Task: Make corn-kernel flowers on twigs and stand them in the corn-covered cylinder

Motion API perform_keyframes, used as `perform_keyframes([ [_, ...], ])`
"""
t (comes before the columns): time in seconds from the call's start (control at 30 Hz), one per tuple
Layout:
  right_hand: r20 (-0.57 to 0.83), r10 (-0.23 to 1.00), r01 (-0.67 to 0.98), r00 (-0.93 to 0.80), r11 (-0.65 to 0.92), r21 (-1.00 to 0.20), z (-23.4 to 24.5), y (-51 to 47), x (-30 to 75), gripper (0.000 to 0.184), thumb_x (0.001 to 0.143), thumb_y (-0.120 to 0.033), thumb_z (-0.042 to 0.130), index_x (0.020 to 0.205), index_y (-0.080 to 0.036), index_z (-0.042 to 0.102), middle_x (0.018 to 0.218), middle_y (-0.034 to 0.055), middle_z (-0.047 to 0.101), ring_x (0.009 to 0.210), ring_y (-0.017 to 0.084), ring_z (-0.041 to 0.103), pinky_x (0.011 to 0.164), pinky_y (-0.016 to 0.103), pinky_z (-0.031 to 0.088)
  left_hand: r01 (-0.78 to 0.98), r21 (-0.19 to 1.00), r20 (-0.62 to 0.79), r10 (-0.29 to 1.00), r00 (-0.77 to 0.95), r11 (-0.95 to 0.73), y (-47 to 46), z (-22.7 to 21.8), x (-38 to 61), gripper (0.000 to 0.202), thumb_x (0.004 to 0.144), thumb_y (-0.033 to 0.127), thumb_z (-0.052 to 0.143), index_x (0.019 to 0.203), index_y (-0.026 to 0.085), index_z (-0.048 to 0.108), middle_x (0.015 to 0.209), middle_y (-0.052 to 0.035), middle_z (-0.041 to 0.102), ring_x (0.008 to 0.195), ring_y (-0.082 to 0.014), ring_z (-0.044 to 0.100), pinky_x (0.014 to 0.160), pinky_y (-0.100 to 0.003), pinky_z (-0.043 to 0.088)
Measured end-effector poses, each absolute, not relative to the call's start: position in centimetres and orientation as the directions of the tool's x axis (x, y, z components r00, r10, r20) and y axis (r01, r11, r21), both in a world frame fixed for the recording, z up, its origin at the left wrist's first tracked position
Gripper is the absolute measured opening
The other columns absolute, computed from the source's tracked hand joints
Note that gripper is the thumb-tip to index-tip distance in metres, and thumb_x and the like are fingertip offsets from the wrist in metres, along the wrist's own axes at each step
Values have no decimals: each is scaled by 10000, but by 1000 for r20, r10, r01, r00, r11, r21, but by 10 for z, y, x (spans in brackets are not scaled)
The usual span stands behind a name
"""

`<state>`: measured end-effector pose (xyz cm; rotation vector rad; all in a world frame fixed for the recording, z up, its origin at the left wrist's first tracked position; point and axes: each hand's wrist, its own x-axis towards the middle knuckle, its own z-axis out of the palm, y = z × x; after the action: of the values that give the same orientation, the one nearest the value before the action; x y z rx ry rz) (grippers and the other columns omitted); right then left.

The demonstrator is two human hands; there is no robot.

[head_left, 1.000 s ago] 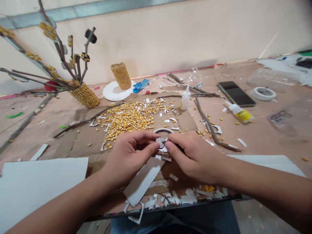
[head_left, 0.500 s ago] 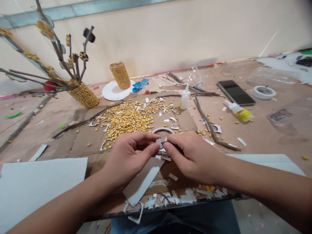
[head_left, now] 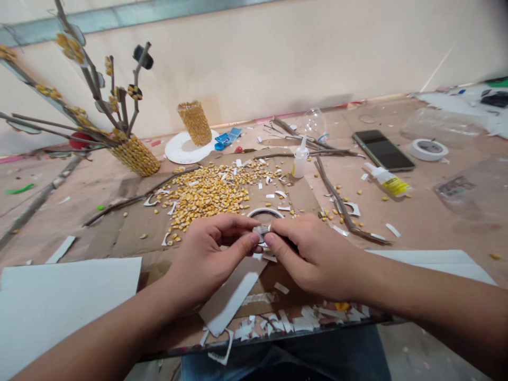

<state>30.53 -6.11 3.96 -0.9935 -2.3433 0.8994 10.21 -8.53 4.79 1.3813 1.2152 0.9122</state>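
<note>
At the surface's point(head_left: 416, 222) near edge, a small grey cut-out point(head_left: 261, 231) is still being pinched by closed fingers of the left hand point(head_left: 206, 256) and right hand point(head_left: 313, 254), thumbs drawn closer.

Small grey piece point(head_left: 261, 231) mostly covered by left hand point(head_left: 206, 256) and right hand point(head_left: 313, 254), ring point(head_left: 265, 211) partly hidden behind them, white sheet point(head_left: 59, 301) cut off at near-left corner of the desk point(head_left: 416, 222)

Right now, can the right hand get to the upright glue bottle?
Probably yes. The glue bottle stands just beyond the right hand, with only flat paper scraps between them. But that hand is pinching a small grey piece together with the left hand.
</note>
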Motion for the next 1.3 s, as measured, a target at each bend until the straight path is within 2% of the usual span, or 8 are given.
perform_keyframes([
  [0.23,124,752,484,-647,531,-696,38,-63,306,262,1030,-244,440,788,-187,525,664,-6,535,586,130,433,621,302,224,189,981,-93,974,205,54,-86,46,102,98,892,184,780,977,204,823,864,-9,846,754,-116,781,680,-145,597],
  [0.37,147,743,481,-653,556,-678,37,-63,306,284,1030,-244,445,752,-197,477,642,-19,494,564,121,398,611,304,211,165,983,-112,972,205,78,-85,46,102,94,904,210,777,993,200,802,868,-13,845,762,-115,786,688,-144,603],
  [0.53,130,748,487,-650,542,-685,39,-62,306,270,1017,-236,448,750,-199,463,637,-23,479,560,118,395,610,307,200,179,983,-74,977,200,38,-84,47,102,162,890,196,782,1047,185,748,767,-3,813,681,-111,762,642,-151,597],
  [0.97,127,751,495,-648,542,-679,39,-63,305,267,1024,-245,437,777,-183,516,653,-3,525,576,127,415,616,309,207,209,978,-35,980,196,-7,-84,47,102,92,894,197,782,979,187,748,860,-15,819,764,-129,785,696,-179,622],
  [1.13,121,754,512,-646,545,-665,37,-64,306,278,1027,-256,446,774,-178,533,652,4,539,578,128,421,617,311,210,222,975,-32,979,200,-14,-84,47,103,125,898,199,773,1014,186,727,818,-19,804,732,-143,775,674,-209,618],
  [1.3,80,758,554,-647,539,-635,39,-65,306,291,1026,-285,435,781,-176,548,658,20,563,586,139,437,615,317,211,250,965,21,979,203,-73,-85,45,101,54,896,160,749,893,191,705,775,-2,764,704,-129,743,669,-209,595],
])
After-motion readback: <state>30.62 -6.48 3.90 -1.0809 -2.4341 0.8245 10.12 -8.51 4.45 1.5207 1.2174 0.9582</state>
